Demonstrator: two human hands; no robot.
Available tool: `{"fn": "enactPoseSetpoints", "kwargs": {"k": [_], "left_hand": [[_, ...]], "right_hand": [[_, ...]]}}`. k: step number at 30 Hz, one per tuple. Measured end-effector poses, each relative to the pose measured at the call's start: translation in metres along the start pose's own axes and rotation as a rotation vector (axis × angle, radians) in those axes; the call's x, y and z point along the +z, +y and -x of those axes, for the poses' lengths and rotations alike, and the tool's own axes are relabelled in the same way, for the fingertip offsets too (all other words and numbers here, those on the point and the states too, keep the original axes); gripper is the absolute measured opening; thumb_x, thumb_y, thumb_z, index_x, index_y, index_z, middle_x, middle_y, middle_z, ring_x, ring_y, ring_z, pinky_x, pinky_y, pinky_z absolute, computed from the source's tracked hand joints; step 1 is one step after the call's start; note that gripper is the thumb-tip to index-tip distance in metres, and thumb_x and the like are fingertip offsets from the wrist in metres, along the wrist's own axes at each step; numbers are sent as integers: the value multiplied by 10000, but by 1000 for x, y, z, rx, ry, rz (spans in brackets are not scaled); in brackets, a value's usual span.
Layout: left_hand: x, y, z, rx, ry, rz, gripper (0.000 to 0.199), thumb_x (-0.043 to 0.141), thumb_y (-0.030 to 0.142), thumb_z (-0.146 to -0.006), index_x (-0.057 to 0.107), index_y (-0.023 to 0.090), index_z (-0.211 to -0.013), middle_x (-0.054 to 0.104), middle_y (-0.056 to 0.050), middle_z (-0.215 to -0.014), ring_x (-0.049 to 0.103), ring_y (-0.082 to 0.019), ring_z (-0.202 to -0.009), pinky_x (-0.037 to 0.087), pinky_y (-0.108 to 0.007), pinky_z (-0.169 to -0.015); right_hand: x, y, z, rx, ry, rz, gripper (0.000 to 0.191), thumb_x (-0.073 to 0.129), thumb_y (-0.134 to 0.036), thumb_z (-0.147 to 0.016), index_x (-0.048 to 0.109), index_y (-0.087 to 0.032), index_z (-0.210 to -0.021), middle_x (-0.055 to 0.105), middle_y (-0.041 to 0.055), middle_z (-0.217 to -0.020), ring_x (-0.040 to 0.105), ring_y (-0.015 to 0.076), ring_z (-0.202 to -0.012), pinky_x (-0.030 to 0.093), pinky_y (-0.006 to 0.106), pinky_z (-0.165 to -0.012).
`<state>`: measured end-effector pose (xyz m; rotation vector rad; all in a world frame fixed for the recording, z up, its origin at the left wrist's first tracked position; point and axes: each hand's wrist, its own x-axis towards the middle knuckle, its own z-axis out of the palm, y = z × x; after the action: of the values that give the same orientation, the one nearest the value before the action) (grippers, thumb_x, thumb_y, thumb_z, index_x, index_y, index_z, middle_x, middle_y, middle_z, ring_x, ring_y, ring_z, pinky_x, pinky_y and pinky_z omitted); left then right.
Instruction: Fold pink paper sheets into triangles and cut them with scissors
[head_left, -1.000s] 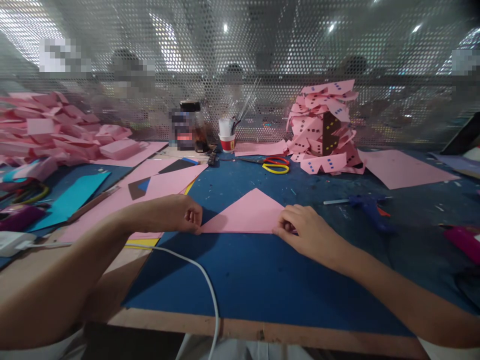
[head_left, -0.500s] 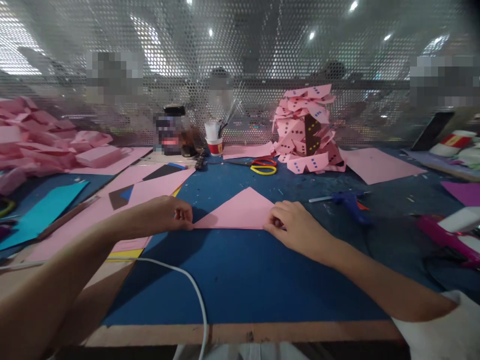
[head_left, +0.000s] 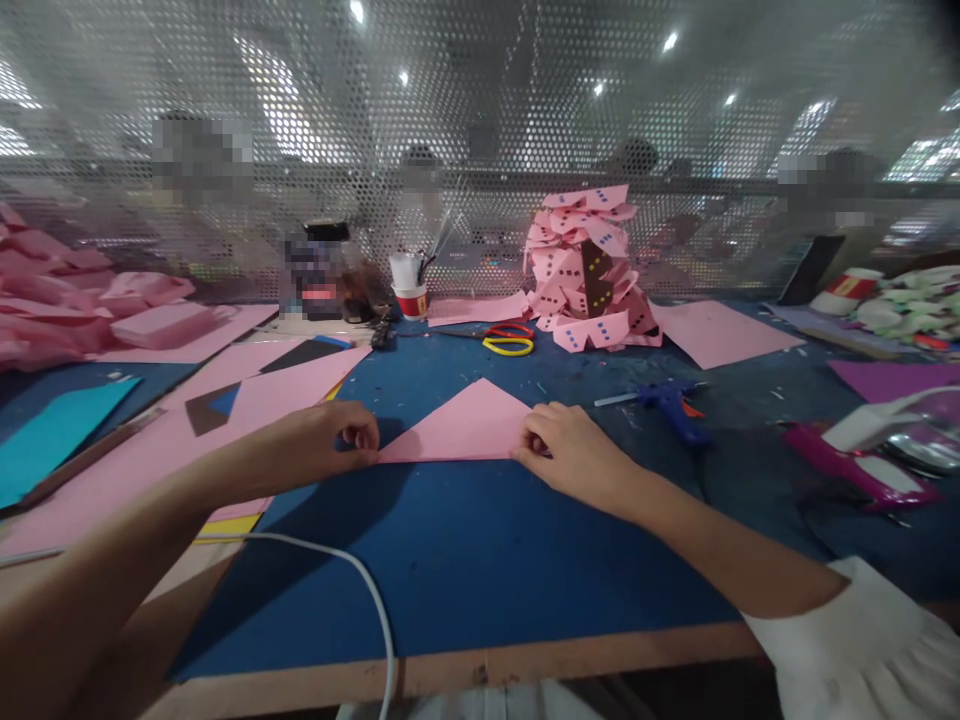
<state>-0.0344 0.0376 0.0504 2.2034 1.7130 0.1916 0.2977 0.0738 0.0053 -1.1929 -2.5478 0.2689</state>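
Observation:
A pink sheet of paper (head_left: 459,428), in the shape of a wide triangle with its peak pointing away, lies on the blue table mat (head_left: 450,560). At its left corner my left hand (head_left: 346,437) has thumb and fingers curled in a pinch on the paper. My right hand (head_left: 559,440) pinches the right side, its fingers bent over the edge and covering that corner. The long near edge runs almost straight between both hands.
Red and yellow scissors (head_left: 510,338) and a stack of dotted pink paper shapes (head_left: 589,275) stand beyond. Right are a blue glue gun (head_left: 675,405) and a magenta device (head_left: 859,465). A white cable (head_left: 367,575) crosses the front left. Pink folded papers (head_left: 161,325) pile up left.
The view has turned slightly right, so everything sits further left in the picture. Both hands keep their pinch on the pink paper, whose triangle shape looks the same.

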Motion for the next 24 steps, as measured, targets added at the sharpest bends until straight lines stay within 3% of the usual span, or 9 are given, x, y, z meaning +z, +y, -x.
{"fn": "enactPoseSetpoints", "kwargs": {"k": [5,10,18,24], "left_hand": [[8,24,-9,29,64,131,277,622,495,-820,722,247,-890,735,-23,-932,630,-234,-904,457,-302,-815],[32,52,-23,70,21,194,233,611,420,-831,716,241,-937,728,-14,-919,643,-204,-845,459,-297,-769],[56,64,-34,71,111,105,203,584,371,-870,648,199,-784,691,-16,-781,594,-171,-692,388,-281,-643],[69,79,-42,147,202,57,173,605,339,-874,653,202,-781,682,-24,-794,589,-184,-729,379,-288,-648]], "right_hand": [[0,1,0,0,0,-16,165,637,-255,-928,607,-202,-775,640,-1,-858,538,171,-832,335,328,-770],[0,1,-1,-2,14,-17,186,640,-281,-934,597,-201,-772,636,0,-849,527,173,-824,334,327,-768],[2,-3,0,-20,64,-10,123,623,-240,-918,597,-205,-803,643,26,-924,539,191,-907,339,331,-793],[8,-5,-1,-11,102,-1,53,637,-237,-889,623,-215,-842,646,25,-945,546,202,-937,335,345,-812]]}}
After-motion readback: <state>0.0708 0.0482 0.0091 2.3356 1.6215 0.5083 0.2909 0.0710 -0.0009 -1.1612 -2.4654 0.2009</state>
